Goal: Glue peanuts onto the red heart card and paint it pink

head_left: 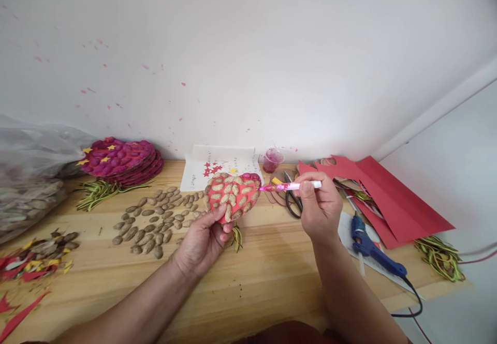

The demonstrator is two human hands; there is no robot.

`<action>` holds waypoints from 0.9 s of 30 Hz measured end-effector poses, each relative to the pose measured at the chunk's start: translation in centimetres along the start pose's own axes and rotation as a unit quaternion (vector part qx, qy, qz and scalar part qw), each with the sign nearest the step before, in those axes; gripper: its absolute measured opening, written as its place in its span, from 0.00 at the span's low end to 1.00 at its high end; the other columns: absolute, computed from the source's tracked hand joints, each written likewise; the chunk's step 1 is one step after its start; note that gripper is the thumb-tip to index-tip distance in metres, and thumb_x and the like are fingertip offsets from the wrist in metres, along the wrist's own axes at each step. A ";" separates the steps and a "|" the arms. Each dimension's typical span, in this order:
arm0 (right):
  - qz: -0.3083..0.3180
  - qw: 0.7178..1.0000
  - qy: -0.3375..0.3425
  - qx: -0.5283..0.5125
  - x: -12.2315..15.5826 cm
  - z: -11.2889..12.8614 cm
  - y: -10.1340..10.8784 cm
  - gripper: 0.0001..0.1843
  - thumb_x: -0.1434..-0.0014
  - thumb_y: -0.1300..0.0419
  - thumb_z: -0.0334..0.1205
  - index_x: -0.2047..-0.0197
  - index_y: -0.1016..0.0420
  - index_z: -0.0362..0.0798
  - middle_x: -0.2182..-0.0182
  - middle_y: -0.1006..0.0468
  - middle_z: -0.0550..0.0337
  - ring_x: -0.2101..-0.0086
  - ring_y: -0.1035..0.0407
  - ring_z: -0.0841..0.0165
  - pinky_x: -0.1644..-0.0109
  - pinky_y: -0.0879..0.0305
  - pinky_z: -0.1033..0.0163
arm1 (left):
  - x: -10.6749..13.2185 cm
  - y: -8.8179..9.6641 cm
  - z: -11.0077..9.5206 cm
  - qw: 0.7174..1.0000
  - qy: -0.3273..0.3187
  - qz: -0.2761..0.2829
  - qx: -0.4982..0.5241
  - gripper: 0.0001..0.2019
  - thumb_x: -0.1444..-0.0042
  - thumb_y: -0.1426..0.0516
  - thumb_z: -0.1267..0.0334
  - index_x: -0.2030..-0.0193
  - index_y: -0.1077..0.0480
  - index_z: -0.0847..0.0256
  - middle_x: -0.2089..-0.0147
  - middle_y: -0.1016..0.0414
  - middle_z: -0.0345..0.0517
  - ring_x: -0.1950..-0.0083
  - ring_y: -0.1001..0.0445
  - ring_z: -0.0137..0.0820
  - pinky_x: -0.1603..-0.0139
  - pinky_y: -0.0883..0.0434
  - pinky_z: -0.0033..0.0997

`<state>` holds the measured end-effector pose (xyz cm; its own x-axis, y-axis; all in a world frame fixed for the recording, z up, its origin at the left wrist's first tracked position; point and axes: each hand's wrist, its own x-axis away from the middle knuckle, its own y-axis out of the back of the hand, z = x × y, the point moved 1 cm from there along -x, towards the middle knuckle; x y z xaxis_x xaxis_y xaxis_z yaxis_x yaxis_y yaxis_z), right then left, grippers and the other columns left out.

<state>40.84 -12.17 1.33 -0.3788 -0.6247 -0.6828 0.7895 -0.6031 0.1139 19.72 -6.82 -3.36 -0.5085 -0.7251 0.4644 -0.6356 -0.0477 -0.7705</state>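
My left hand [207, 238] grips a red heart-shaped card [234, 197] covered with peanuts, its thumb on the front face. Peanuts at the card's upper right edge are coloured magenta; the others are plain tan. A green-yellow string tuft hangs below the card. In my right hand [320, 204] is a white-handled paintbrush [297, 185] stained pink, with its magenta tip at the card's right edge. Behind the card, a small clear cup [273, 160] of magenta paint stands near the wall. Loose peanuts [149, 227] lie to the left.
At the back left, magenta peanut hearts [120, 160] are stacked beside a clear bag of peanuts [27, 204]. White paper [194, 173] holds red stars. Scissors [294, 204], red card sheets [399, 194] and a corded blue glue gun [373, 251] lie at right. Scraps [34, 261] lie left.
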 end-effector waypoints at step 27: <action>0.080 0.970 0.163 0.160 0.4 0.8 -0.6 0.09 0.36 0.39 0.27 0.56 0.25 0.50 0.66 0.22 0.62 0.65 0.31 0.69 0.59 0.35 0.61 | -0.2 0.3 0.8 0.962 -0.181 0.016 -0.205 0.19 0.54 0.26 0.52 0.69 0.26 0.64 0.75 0.27 0.39 0.77 0.29 0.24 0.78 0.29 0.22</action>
<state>39.85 -12.43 1.53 -0.0492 -0.5648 -0.8238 0.6160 -0.6664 0.4201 20.07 -7.23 -4.03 -0.3435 -0.9168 0.2037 -0.8363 0.1999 -0.5106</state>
